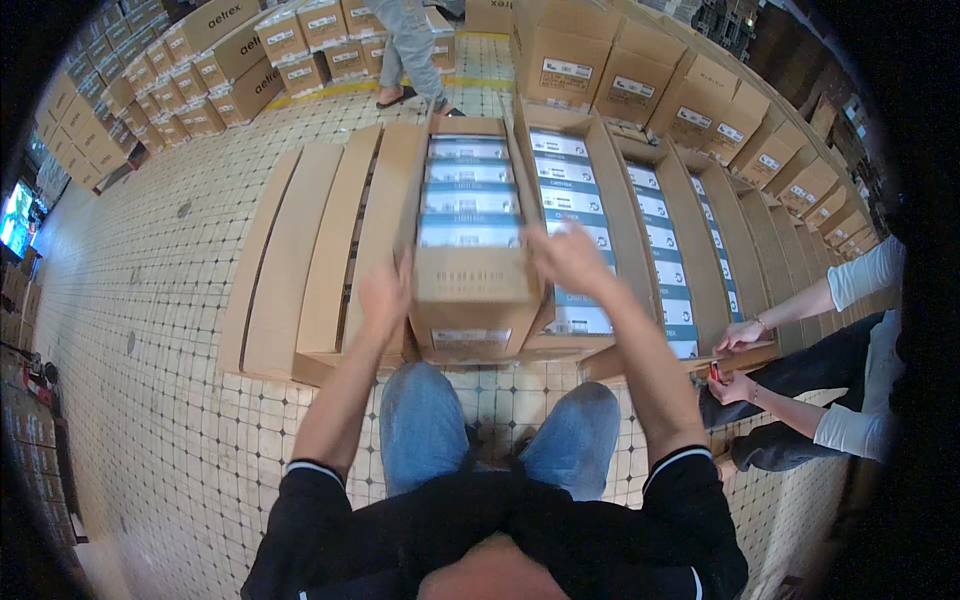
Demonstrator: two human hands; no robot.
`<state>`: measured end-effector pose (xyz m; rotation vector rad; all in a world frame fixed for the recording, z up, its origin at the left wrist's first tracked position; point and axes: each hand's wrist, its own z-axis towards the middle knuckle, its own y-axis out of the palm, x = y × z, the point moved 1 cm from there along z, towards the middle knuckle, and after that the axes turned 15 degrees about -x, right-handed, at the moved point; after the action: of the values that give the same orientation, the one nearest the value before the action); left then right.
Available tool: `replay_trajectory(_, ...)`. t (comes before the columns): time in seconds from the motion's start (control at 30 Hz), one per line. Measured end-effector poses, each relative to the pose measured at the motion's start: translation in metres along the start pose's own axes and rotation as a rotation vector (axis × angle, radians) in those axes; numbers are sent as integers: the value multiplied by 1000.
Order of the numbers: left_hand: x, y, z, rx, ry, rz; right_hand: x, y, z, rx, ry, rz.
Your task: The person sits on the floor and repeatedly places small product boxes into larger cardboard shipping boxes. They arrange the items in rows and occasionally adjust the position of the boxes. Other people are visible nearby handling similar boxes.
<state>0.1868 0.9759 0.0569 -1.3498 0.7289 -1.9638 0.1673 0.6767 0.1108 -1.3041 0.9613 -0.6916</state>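
Seen from above, a person in a black shirt and blue jeans [420,430] leans over an open brown carton [500,345], in the middle of a row of cartons, directly before the knees. Inside lies a line of white-and-blue boxes [468,205], their ends bearing barcode labels and blue printed bands; a white label sits on the carton's near face, and faint printing, too blurred to read, crosses its near flap [463,275]. The left hand [385,297] is at the carton's left edge, the right hand [572,260] by its right edge; both are blurred, so whether the fingers are clamped or apart cannot be told. Closed cartons [290,265] press close on the left, an open one [565,325] on the right. Farther right, a co-worker's hand [735,388] holds a small red object [714,372]. Tiled floor [170,300] stretches broadly leftward, toward stacked cartons [240,85] printed with large dark lettering.
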Motion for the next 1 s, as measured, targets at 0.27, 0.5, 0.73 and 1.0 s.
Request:
replay_trajectory(0.27, 56, -42, 162, -67, -50, 252, 44, -93, 81, 427, 209, 12)
replay_trajectory(0.5, 59, -50, 184, -112, -107, 269, 52, -114, 102, 309, 243, -52)
replay_trajectory(0.73, 61, -48, 184, -150, -139, 217, 59, -113, 102, 281, 265, -29)
replay_trajectory(1.0, 62, -49, 182, -125, -109, 246, 59, -114, 99, 276, 253, -13)
